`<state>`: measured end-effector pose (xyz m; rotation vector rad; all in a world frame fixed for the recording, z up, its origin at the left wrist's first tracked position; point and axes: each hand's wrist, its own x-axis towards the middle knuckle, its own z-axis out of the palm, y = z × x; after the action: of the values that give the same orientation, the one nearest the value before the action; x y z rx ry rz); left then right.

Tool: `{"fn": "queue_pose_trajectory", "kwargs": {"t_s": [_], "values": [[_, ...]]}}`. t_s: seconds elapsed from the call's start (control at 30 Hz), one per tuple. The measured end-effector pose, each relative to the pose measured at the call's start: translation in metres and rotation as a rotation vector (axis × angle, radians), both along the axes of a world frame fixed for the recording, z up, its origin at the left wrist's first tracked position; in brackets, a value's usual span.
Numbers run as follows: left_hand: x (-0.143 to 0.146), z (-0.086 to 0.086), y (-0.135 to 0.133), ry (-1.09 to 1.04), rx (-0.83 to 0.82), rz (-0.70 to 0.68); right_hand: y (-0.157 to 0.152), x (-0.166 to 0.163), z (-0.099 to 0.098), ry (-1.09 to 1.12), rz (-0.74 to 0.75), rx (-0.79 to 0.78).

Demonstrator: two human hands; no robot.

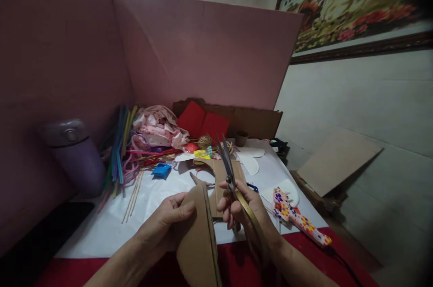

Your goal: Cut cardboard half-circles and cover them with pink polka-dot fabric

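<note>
My left hand (pixel 165 224) grips a curved piece of brown cardboard (pixel 198 237) by its left side, thumb on top. My right hand (pixel 241 208) is closed around the gold handles of a pair of scissors (pixel 227 165). The dark blades point up and away, nearly together, above the cardboard's right edge. A second cut cardboard shape (pixel 221 174) lies on the white sheet (pixel 101 228) just behind the scissors.
A colourful patterned glue gun (pixel 297 217) lies right of my hands, its cord trailing off. Straws, sticks, pink fabric, red paper, twine and white cut-outs crowd the back. A purple bottle (pixel 76 156) stands at left. Pink board walls enclose the table.
</note>
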<state>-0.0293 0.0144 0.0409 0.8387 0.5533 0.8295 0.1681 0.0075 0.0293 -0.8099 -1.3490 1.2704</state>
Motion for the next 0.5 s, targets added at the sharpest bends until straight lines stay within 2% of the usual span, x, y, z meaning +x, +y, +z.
{"fn": "queue_pose_trajectory", "kwargs": {"t_s": [0.17,0.37,0.5], "values": [[0.001,0.002,0.000,-0.086,0.017,0.066,-0.008,-0.004,-0.007,-0.074,0.111,-0.025],[-0.005,0.008,0.000,-0.055,0.036,0.225,-0.015,-0.005,-0.009,-0.331,0.047,0.023],[-0.007,0.011,-0.001,-0.043,0.031,0.283,-0.015,-0.006,-0.009,-0.290,0.153,-0.018]]}}
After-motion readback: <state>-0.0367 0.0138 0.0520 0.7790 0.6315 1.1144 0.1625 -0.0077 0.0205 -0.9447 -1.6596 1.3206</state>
